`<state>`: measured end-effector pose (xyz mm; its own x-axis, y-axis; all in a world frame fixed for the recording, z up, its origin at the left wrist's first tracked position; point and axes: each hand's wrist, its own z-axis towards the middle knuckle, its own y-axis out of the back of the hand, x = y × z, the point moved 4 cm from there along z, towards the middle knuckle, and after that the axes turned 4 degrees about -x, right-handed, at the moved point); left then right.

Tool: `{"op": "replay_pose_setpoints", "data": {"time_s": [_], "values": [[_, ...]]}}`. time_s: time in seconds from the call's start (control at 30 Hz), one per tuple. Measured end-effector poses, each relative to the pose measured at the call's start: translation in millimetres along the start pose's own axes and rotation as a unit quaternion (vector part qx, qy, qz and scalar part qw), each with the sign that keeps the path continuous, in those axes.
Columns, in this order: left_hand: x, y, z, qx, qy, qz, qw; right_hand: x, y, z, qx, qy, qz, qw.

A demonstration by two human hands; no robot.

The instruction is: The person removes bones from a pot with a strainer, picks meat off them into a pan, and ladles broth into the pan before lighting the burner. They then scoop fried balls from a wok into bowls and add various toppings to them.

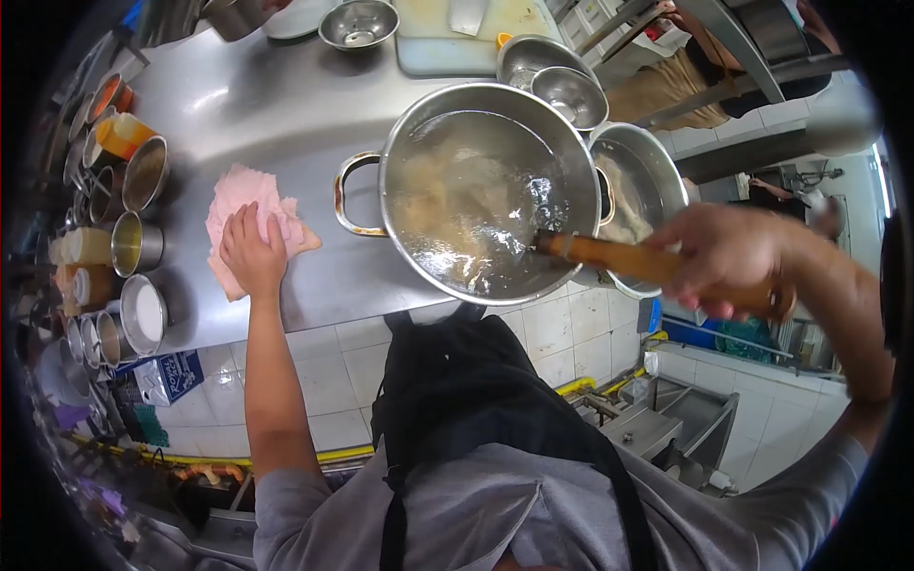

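Observation:
A large steel pot [476, 205] of cloudy liquid stands on the steel counter, with pale, blurred shapes under the surface. My right hand [728, 257] is closed round a brown wooden handle [619, 257], whose dark tip is over the pot's right side; whether it enters the liquid is unclear. To the left of the pot, my left hand [255, 249] lies on a crumpled pink cloth [243, 190], fingers slightly apart and pressed down on it. The pot's left loop handle [350, 195] is between the cloth and the pot.
Small bowls and containers [138, 244] line the counter's left end. Behind are a steel bowl [359, 25] and cutting boards [447, 52]. A second pot [657, 171] adjoins the large one on the right. Another person [666, 90] stands beyond a metal rack at the upper right.

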<state>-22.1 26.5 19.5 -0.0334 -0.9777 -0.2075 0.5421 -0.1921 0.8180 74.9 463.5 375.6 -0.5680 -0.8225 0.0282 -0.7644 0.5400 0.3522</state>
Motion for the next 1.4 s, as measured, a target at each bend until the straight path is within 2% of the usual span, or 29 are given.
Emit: {"op": "replay_pose_setpoints", "data": {"time_s": [0.07,0.13,0.27,0.33,0.53,0.93,1.13,1.17,1.2,1.27,1.33,1.4], "values": [[2.6,-2.2,-0.9,-0.001,0.005,0.003,1.0,-11.5,-24.3,6.5,0.064,0.037,0.146,0.987],[1.8,-1.5,-0.4,-0.001,-0.003,0.002,1.0,-13.3,-39.3,6.3,0.054,0.023,0.209,0.976],[0.3,-1.3,0.6,0.003,0.001,0.003,1.0,-22.7,-59.4,16.3,0.041,0.069,0.225,0.971],[1.6,-0.8,-0.5,0.006,0.002,0.005,1.0,-32.2,-60.4,12.1,0.043,0.079,0.292,0.952],[-0.7,-0.3,-1.4,0.002,-0.01,0.011,1.0,-59.1,-75.5,-15.9,0.042,0.088,0.37,0.924],[-0.6,-1.9,-3.6,0.026,-0.014,0.016,0.999,-111.2,-103.8,-30.0,0.023,0.154,0.426,0.891],[21.2,-14.9,10.3,0.061,-0.015,0.002,0.998,-129.4,-112.8,-33.9,0.022,0.174,0.456,0.873],[45.6,-27.7,23.8,0.075,0.062,-0.13,0.987,-131.8,-113.9,-34.5,0.02,0.177,0.455,0.873],[57.7,-37.0,34.3,0.089,0.137,-0.259,0.952,-133.6,-115.7,-35.1,0.021,0.179,0.46,0.869],[-23.0,51.4,82.8,0.058,0.095,-0.313,0.943,-135.5,-116.3,-35.6,0.01,0.184,0.449,0.874],[-116.5,132.7,113.4,0.061,-0.018,-0.371,0.926,-136.2,-116.4,-36.0,0.007,0.192,0.444,0.875],[-182.5,168.0,124.7,0.125,-0.148,-0.383,0.903,-137.2,-115.8,-35.9,0.005,0.208,0.432,0.877]]}}
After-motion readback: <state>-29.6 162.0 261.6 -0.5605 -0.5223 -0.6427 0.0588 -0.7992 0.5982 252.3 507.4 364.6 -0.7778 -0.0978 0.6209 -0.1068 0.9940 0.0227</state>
